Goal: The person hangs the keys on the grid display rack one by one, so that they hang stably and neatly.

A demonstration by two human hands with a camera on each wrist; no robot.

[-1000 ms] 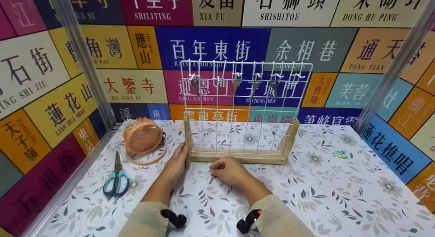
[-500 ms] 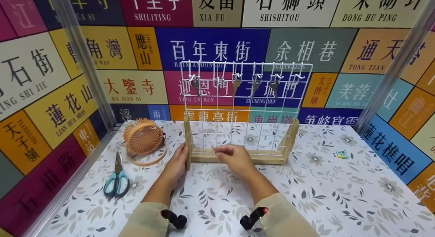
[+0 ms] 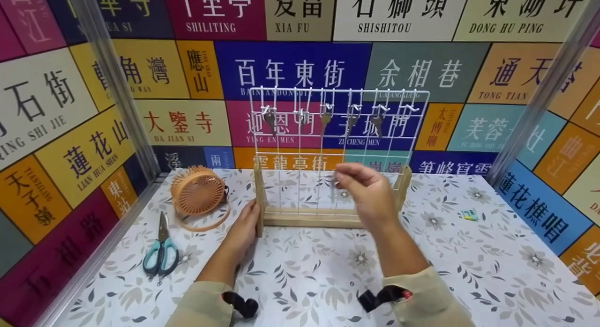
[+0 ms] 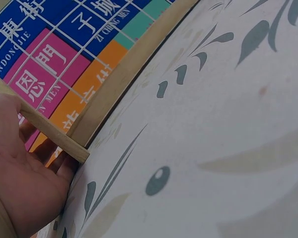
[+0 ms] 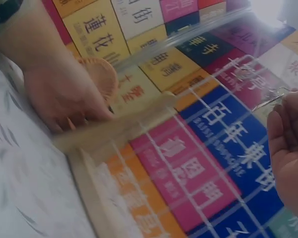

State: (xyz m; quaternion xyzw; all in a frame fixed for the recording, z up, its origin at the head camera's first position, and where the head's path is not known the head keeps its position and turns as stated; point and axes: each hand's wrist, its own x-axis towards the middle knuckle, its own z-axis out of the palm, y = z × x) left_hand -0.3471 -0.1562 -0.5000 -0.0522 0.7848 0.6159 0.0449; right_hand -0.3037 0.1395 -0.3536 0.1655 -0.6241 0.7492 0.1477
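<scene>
A white wire grid rack stands upright in a wooden base. Several keys hang from hooks along its upper part; the rightmost hook is bare. My left hand grips the left wooden post, thumb on the near side and fingers behind it. In front of the grid's lower right part, my right hand is raised and pinches a key between thumb and fingertips. The key is blurred and mostly hidden in the head view.
Left of the rack stands an orange fan, close to my left hand. Scissors with teal handles lie nearer on the flowered tablecloth. A small green-white packet lies at the right. Sign-covered walls rise behind.
My right hand has lifted the key from near the tabletop in front of the base, moving up and to the right. The left hand has stayed on the post.
</scene>
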